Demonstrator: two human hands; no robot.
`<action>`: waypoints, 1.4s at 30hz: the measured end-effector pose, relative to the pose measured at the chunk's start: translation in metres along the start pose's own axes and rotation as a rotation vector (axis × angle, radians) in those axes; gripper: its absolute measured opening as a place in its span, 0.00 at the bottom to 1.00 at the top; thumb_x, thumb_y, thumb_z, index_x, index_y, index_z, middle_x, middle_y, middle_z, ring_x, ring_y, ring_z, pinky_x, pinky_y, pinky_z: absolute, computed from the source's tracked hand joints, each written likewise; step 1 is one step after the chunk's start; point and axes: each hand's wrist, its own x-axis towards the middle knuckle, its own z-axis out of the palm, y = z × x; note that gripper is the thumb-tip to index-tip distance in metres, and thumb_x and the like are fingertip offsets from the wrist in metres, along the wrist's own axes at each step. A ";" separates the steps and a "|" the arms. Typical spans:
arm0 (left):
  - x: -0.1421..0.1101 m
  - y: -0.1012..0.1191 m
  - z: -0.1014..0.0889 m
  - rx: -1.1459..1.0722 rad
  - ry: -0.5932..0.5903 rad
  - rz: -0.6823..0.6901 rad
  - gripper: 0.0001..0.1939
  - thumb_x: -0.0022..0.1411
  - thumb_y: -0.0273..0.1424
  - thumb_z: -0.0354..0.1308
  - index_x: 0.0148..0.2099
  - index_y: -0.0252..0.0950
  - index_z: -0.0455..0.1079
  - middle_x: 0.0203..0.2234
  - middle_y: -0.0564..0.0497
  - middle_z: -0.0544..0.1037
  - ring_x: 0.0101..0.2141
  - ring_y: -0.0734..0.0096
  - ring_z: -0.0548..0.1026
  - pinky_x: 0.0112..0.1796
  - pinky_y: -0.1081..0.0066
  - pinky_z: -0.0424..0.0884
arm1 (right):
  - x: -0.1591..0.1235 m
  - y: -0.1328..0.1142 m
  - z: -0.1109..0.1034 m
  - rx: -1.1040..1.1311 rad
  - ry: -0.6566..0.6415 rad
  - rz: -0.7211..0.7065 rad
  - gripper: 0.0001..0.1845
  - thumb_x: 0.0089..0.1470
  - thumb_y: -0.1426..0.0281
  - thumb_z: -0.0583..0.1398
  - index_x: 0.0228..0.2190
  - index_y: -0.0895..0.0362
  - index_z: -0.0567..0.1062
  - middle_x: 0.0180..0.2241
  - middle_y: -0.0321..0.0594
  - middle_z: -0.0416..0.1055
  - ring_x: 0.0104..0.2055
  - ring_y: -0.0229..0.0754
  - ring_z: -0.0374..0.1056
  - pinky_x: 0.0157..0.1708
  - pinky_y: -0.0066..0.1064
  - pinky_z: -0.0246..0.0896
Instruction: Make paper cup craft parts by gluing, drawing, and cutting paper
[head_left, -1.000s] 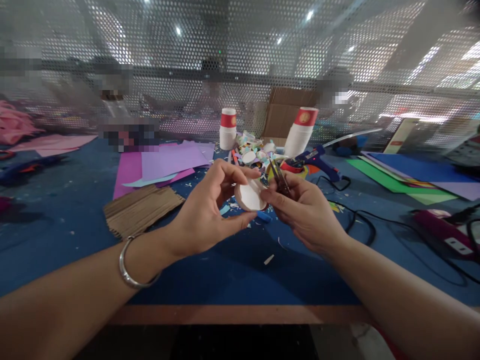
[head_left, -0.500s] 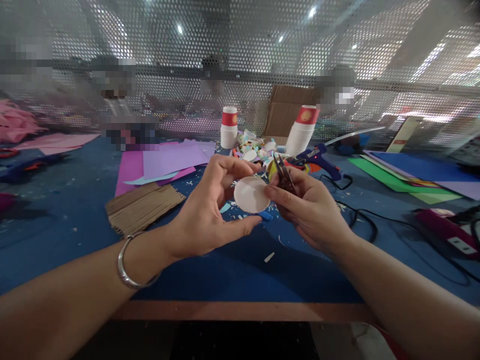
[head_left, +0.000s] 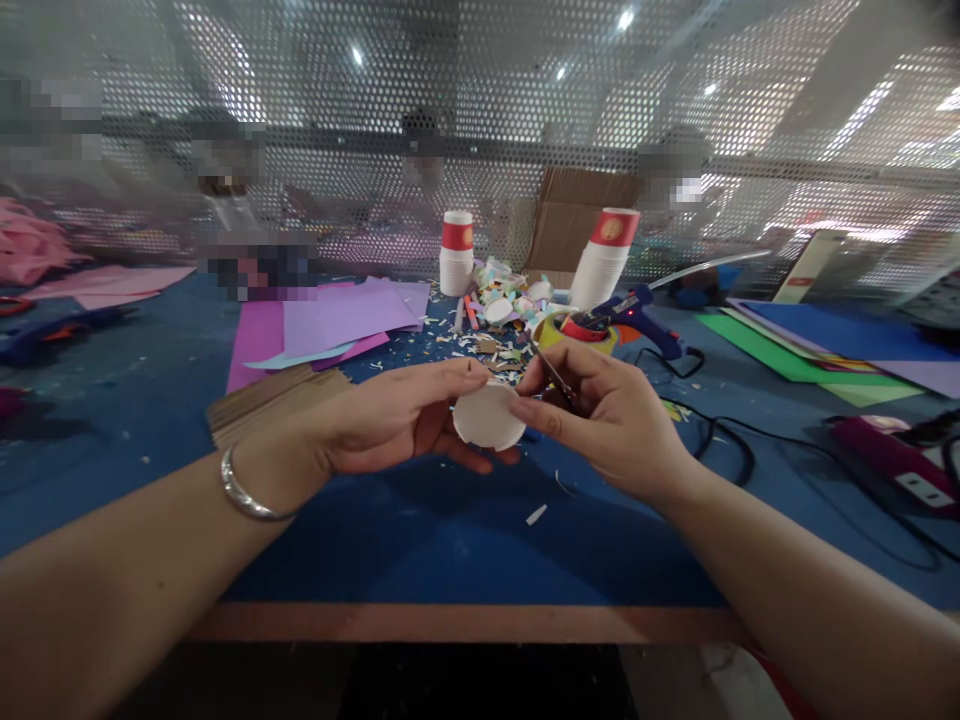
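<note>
A small white paper disc [head_left: 489,416] with a slightly ragged edge is held above the table between my hands. My left hand [head_left: 397,415] curls round its left side, thumb at the top rim and fingers behind and below. My right hand [head_left: 600,405] pinches the right edge between thumb and forefinger. A slim two-pronged metal tool [head_left: 556,378] is tucked in that same right hand, its tips pointing up and left; its exact kind is hard to make out.
Paper scraps [head_left: 502,300] and a tape roll [head_left: 559,330] lie beyond my hands. Paper cup stacks [head_left: 456,270] [head_left: 600,270] stand behind. A glue gun [head_left: 641,318] with its cord is at right, near coloured sheets [head_left: 825,345]. Purple paper [head_left: 341,315] and corrugated cardboard [head_left: 270,400] lie left.
My left hand has closed from a wide spread onto the disc, turning so its fingers go behind it. The disc has shifted slightly down and left. The metal tool has tilted further left.
</note>
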 end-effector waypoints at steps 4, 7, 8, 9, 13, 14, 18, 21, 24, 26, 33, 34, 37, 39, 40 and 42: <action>-0.004 0.002 -0.002 0.011 -0.053 -0.030 0.12 0.65 0.37 0.64 0.42 0.37 0.66 0.38 0.48 0.80 0.41 0.64 0.81 0.39 0.68 0.76 | -0.001 -0.003 0.000 -0.059 -0.030 -0.020 0.14 0.51 0.62 0.71 0.32 0.56 0.74 0.30 0.34 0.68 0.29 0.34 0.61 0.26 0.27 0.58; -0.006 0.004 -0.003 0.078 -0.082 0.010 0.12 0.62 0.32 0.67 0.41 0.36 0.66 0.37 0.50 0.79 0.37 0.72 0.78 0.38 0.71 0.74 | -0.003 -0.005 0.001 -0.085 -0.051 -0.018 0.14 0.52 0.61 0.70 0.32 0.56 0.74 0.30 0.34 0.69 0.28 0.33 0.61 0.25 0.27 0.58; -0.007 0.005 -0.003 0.107 -0.091 0.038 0.13 0.60 0.31 0.68 0.40 0.36 0.66 0.36 0.52 0.78 0.36 0.75 0.77 0.38 0.73 0.73 | -0.004 -0.006 0.001 -0.077 -0.051 -0.019 0.14 0.52 0.60 0.70 0.32 0.56 0.74 0.30 0.35 0.70 0.29 0.34 0.63 0.26 0.27 0.59; -0.007 0.006 -0.003 0.140 -0.094 0.067 0.13 0.59 0.29 0.68 0.41 0.36 0.66 0.35 0.53 0.77 0.35 0.77 0.76 0.37 0.75 0.72 | -0.004 -0.006 0.002 -0.068 -0.047 -0.021 0.15 0.52 0.60 0.70 0.33 0.56 0.74 0.31 0.35 0.71 0.30 0.34 0.64 0.28 0.27 0.60; -0.006 0.008 -0.003 0.340 -0.003 0.168 0.18 0.56 0.27 0.70 0.43 0.37 0.65 0.32 0.57 0.74 0.32 0.79 0.72 0.34 0.77 0.70 | -0.006 -0.008 0.001 -0.087 0.021 -0.044 0.16 0.55 0.57 0.68 0.34 0.56 0.74 0.33 0.37 0.72 0.29 0.34 0.64 0.27 0.27 0.59; -0.005 0.008 -0.004 0.396 0.033 0.202 0.20 0.54 0.27 0.71 0.45 0.38 0.66 0.33 0.57 0.74 0.33 0.78 0.72 0.35 0.76 0.70 | -0.006 -0.008 0.001 -0.104 0.046 -0.052 0.17 0.56 0.56 0.67 0.34 0.57 0.74 0.33 0.37 0.71 0.29 0.34 0.63 0.26 0.27 0.58; -0.004 0.008 -0.007 0.574 0.180 0.331 0.25 0.52 0.30 0.73 0.49 0.40 0.68 0.39 0.53 0.75 0.38 0.73 0.73 0.37 0.73 0.73 | -0.006 -0.010 -0.001 -0.158 0.106 -0.070 0.19 0.60 0.52 0.62 0.34 0.57 0.73 0.31 0.37 0.68 0.29 0.34 0.60 0.24 0.27 0.54; -0.003 0.008 -0.009 0.641 0.258 0.385 0.23 0.53 0.31 0.72 0.49 0.39 0.69 0.43 0.50 0.75 0.40 0.71 0.73 0.37 0.73 0.75 | -0.006 -0.010 0.000 -0.187 0.076 -0.056 0.20 0.62 0.51 0.60 0.34 0.57 0.74 0.29 0.36 0.67 0.27 0.33 0.58 0.23 0.27 0.53; -0.003 0.008 -0.012 0.643 0.265 0.413 0.25 0.52 0.31 0.73 0.50 0.39 0.69 0.43 0.50 0.75 0.42 0.70 0.74 0.38 0.73 0.77 | -0.005 -0.010 0.000 -0.197 0.031 -0.026 0.20 0.63 0.51 0.59 0.35 0.57 0.74 0.27 0.34 0.66 0.25 0.33 0.57 0.23 0.28 0.52; -0.002 0.007 -0.015 0.650 0.257 0.432 0.26 0.52 0.30 0.73 0.51 0.40 0.68 0.45 0.50 0.74 0.43 0.69 0.75 0.38 0.72 0.78 | -0.004 -0.011 0.000 -0.186 0.002 -0.006 0.20 0.63 0.52 0.59 0.36 0.57 0.74 0.26 0.33 0.65 0.24 0.32 0.56 0.22 0.28 0.51; 0.001 0.001 -0.025 0.732 0.271 0.567 0.25 0.53 0.31 0.73 0.52 0.44 0.70 0.46 0.49 0.76 0.47 0.64 0.77 0.38 0.71 0.80 | -0.005 -0.010 0.001 -0.166 -0.149 0.086 0.19 0.65 0.54 0.58 0.36 0.58 0.74 0.22 0.29 0.60 0.22 0.31 0.55 0.21 0.28 0.47; 0.001 0.000 -0.025 0.742 0.280 0.571 0.25 0.53 0.31 0.73 0.52 0.44 0.70 0.46 0.49 0.76 0.46 0.64 0.77 0.38 0.71 0.81 | -0.005 -0.010 0.001 -0.159 -0.165 0.100 0.19 0.64 0.54 0.58 0.36 0.58 0.74 0.22 0.29 0.60 0.22 0.31 0.54 0.21 0.28 0.46; 0.001 -0.001 -0.024 0.761 0.299 0.579 0.25 0.53 0.31 0.73 0.52 0.43 0.70 0.48 0.49 0.76 0.47 0.64 0.76 0.40 0.69 0.81 | -0.004 -0.011 0.001 -0.138 -0.200 0.146 0.18 0.64 0.54 0.59 0.35 0.58 0.73 0.24 0.31 0.61 0.23 0.31 0.55 0.22 0.28 0.47; 0.001 -0.001 -0.023 0.768 0.311 0.581 0.25 0.53 0.31 0.73 0.52 0.43 0.70 0.48 0.48 0.76 0.48 0.63 0.76 0.41 0.67 0.81 | -0.004 -0.011 0.001 -0.152 -0.219 0.170 0.19 0.63 0.53 0.59 0.35 0.57 0.73 0.25 0.31 0.62 0.24 0.32 0.55 0.22 0.28 0.48; 0.001 -0.002 -0.023 0.770 0.317 0.582 0.25 0.53 0.31 0.73 0.52 0.43 0.70 0.47 0.48 0.76 0.48 0.62 0.76 0.42 0.66 0.81 | -0.004 -0.011 0.001 -0.170 -0.227 0.176 0.19 0.63 0.53 0.58 0.35 0.57 0.73 0.24 0.31 0.62 0.24 0.32 0.55 0.23 0.29 0.47; 0.000 -0.003 -0.021 0.774 0.333 0.582 0.26 0.53 0.32 0.73 0.53 0.42 0.70 0.47 0.47 0.76 0.49 0.61 0.76 0.42 0.64 0.82 | -0.004 -0.011 0.001 -0.209 -0.236 0.178 0.20 0.63 0.52 0.58 0.33 0.57 0.73 0.23 0.31 0.60 0.24 0.33 0.53 0.22 0.30 0.46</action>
